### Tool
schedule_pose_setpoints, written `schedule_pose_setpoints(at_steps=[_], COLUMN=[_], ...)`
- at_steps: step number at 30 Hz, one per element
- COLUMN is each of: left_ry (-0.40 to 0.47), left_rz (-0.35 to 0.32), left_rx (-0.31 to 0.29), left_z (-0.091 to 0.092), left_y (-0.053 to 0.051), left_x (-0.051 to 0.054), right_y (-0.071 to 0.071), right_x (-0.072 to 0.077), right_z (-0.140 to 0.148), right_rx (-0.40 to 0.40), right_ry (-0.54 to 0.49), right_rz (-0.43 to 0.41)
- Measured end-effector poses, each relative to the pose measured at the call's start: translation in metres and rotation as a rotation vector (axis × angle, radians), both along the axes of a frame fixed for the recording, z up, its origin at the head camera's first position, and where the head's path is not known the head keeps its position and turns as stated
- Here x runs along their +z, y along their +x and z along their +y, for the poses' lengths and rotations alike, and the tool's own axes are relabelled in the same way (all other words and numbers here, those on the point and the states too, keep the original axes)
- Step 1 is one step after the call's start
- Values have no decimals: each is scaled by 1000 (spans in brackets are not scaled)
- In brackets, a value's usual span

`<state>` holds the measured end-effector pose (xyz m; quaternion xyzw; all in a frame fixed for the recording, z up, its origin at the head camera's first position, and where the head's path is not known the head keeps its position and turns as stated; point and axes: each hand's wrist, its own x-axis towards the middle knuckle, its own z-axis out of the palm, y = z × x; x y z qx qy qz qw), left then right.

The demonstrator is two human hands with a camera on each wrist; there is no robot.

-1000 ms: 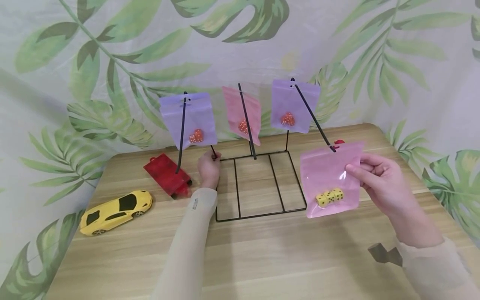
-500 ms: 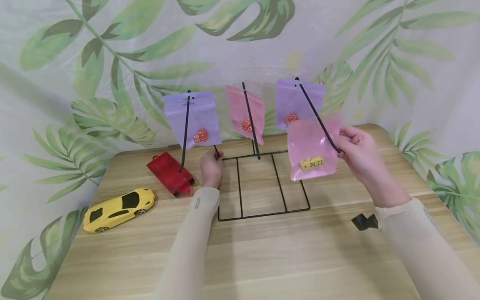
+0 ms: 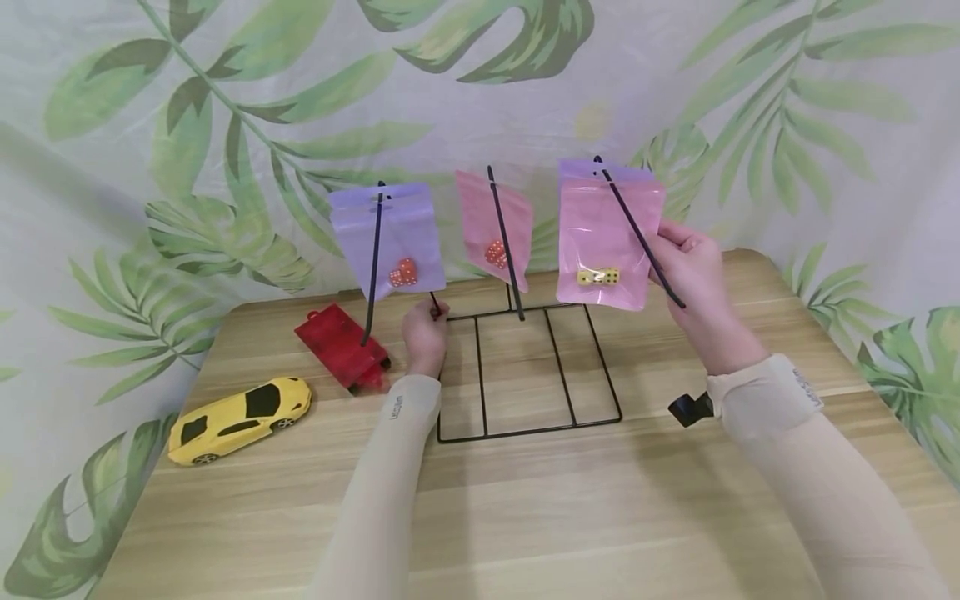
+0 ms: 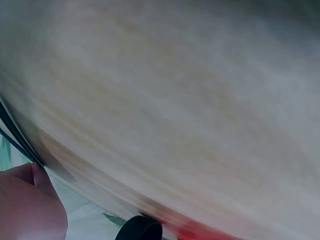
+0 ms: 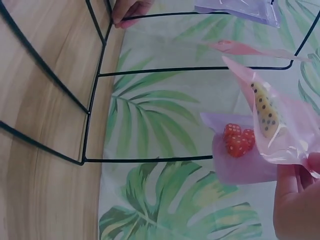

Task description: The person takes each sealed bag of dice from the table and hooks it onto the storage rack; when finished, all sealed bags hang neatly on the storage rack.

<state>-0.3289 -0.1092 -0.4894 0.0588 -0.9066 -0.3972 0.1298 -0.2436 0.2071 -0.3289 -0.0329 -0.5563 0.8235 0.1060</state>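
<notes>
My right hand (image 3: 697, 279) pinches the right edge of a pink zip bag (image 3: 600, 225) holding yellow dice (image 3: 598, 277). The bag is up at the right prong of a black wire rack (image 3: 528, 432), close in front of a purple bag (image 5: 235, 170) with red dice (image 5: 237, 140). Its hanging hole is too small to make out. On the left, my left hand (image 3: 425, 340) grips the rack's left upright near the base. Another purple bag (image 3: 390, 229) and a pink bag (image 3: 480, 208), both with red dice, hang from the left and middle prongs.
A red card-shaped packet (image 3: 341, 346) lies left of the rack, under the left prong's tip. Nearer on the wooden table (image 3: 540, 517) sits a yellow toy car (image 3: 240, 421). Leaf-patterned cloth (image 3: 360, 75) rises behind the table.
My right hand has carried the pink bag with yellow dice back and left along the right prong, up to the purple bag. My left hand stays on the rack.
</notes>
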Motion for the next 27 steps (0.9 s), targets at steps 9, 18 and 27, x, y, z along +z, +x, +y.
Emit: schedule_pose_setpoints(at_steps=[9, 18, 27], left_ry=[27, 26, 56], left_rz=[-13, -39, -69], left_rx=[-3, 35, 56], left_z=[2, -5, -24], left_y=[1, -4, 0], left_x=[-2, -5, -15], right_y=[-1, 28, 71], right_x=[-9, -45, -76], right_z=[1, 16, 29], right_rx=[20, 134, 208], right_ry=[10, 183, 227], right_rz=[-69, -187, -236])
